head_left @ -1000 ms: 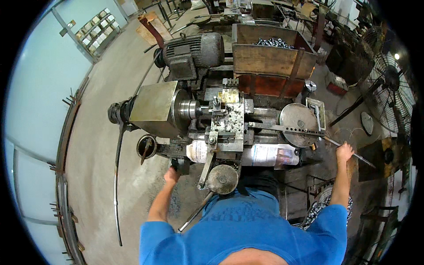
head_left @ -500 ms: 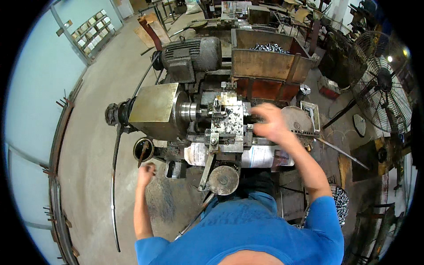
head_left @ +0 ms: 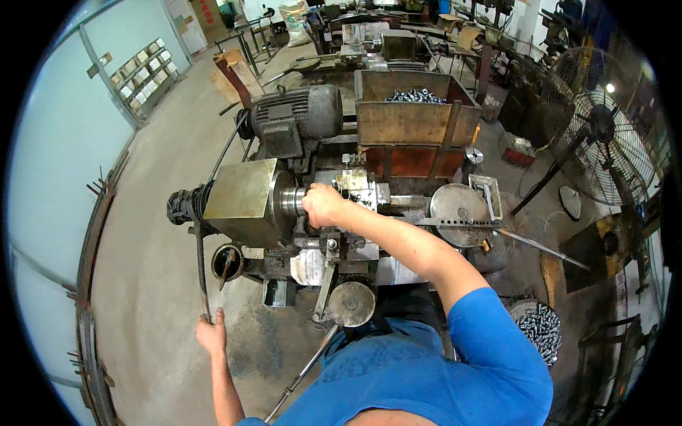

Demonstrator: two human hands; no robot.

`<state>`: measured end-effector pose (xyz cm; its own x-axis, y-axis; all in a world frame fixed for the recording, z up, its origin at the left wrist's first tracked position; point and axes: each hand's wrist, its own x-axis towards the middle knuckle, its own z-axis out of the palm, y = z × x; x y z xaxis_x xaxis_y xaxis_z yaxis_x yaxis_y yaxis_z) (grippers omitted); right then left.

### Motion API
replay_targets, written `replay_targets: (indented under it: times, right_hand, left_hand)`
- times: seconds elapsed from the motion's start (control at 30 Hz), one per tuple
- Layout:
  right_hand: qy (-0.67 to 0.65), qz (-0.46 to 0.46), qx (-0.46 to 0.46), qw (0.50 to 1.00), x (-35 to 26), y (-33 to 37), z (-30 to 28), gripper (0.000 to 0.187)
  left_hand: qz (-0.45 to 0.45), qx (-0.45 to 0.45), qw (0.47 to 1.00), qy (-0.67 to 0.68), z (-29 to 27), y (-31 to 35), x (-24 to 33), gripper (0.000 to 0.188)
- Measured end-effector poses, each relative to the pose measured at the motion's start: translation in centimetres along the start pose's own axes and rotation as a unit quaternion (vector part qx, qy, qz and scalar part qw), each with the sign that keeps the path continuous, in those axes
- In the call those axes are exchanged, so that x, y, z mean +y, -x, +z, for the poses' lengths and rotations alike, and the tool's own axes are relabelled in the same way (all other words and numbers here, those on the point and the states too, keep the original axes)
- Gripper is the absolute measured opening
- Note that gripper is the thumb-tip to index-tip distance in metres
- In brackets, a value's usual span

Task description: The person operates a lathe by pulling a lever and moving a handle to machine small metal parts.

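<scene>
My left hand [head_left: 211, 334] is wrapped round a long dark lever [head_left: 201, 270] that hangs from the left end of a lathe. My right hand [head_left: 325, 205] is closed at the shiny round spindle nose [head_left: 291, 201] of the lathe. Its fingertips are turned away, and anything they hold is hidden. The forearm crosses in front of the metal tool slide [head_left: 357, 186], covering part of it. A boxy metal headstock cover [head_left: 240, 188] sits just left of the spindle.
Behind the lathe stand a ribbed motor [head_left: 297, 113] and a wooden bin [head_left: 408, 121] with small metal parts. A round plate [head_left: 459, 211], a long rod [head_left: 543, 246] and a caged fan [head_left: 602, 124] are on the right. A basket of metal parts [head_left: 538, 328] sits lower right.
My right hand has moved left from the right of the tool slide to the spindle nose. My left hand has moved down and left onto the lever, which has swung slightly right.
</scene>
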<state>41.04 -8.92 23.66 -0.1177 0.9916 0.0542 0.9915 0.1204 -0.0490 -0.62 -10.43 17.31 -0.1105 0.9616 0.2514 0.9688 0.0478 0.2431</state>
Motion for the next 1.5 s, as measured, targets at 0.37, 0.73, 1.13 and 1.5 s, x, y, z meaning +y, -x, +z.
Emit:
replay_targets:
  times: [0.37,0.73,1.13,1.5]
  right_hand:
    - [0.068,0.047,0.177,0.981,7.2,5.1,-11.3,0.023]
    - [-0.145,0.150,0.403,0.891,8.9,23.8,-3.8,0.049]
    - [-0.148,0.842,-0.012,0.519,5.7,62.8,16.0,0.038]
    - [-0.115,0.808,-0.058,0.575,8.0,63.5,22.0,0.036]
  left_hand:
    - [-0.022,-0.314,0.833,0.455,2.2,-7.1,-2.2,0.017]
    - [-0.070,-0.277,0.895,0.342,3.0,-7.1,-0.9,0.040]
    - [-0.104,-0.244,0.902,0.342,6.4,-6.4,1.2,0.029]
    - [-0.077,-0.215,0.870,0.437,4.3,-7.2,-1.4,0.028]
